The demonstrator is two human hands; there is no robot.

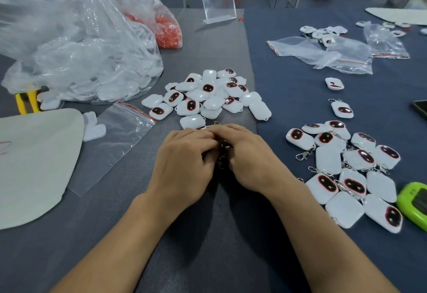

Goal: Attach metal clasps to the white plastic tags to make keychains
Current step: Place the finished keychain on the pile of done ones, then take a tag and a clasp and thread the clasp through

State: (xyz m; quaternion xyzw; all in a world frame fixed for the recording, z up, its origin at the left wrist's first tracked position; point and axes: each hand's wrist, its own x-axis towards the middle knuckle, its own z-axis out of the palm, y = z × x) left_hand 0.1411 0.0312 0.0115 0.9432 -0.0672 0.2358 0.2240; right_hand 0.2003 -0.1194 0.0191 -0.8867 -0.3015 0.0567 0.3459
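Metal clasps (223,152) sit in a small heap dead centre on the grey table (208,235), mostly covered by both hands. Head view only: left hand (184,161) and right hand (251,161) meet knuckle to knuckle, fingers curled in and pinching at the clasps; whether a tag is in there too, can't tell, it's hidden. Layout reads as a flow line: bare white tags (208,96) piled just beyond the hands for easy reach, finished keychains (351,172) dumped to the right, well apart so stock doesn't mix. Bulk plastic bag (76,57) of more tags is at far left, orange rings bag (167,29) behind it, an empty zip bag (120,135) near the left hand. Writing: none legible. Red scrawl on the white sheet (34,161) is cut off at the edge, and the green device (416,205) screen is unreadable.
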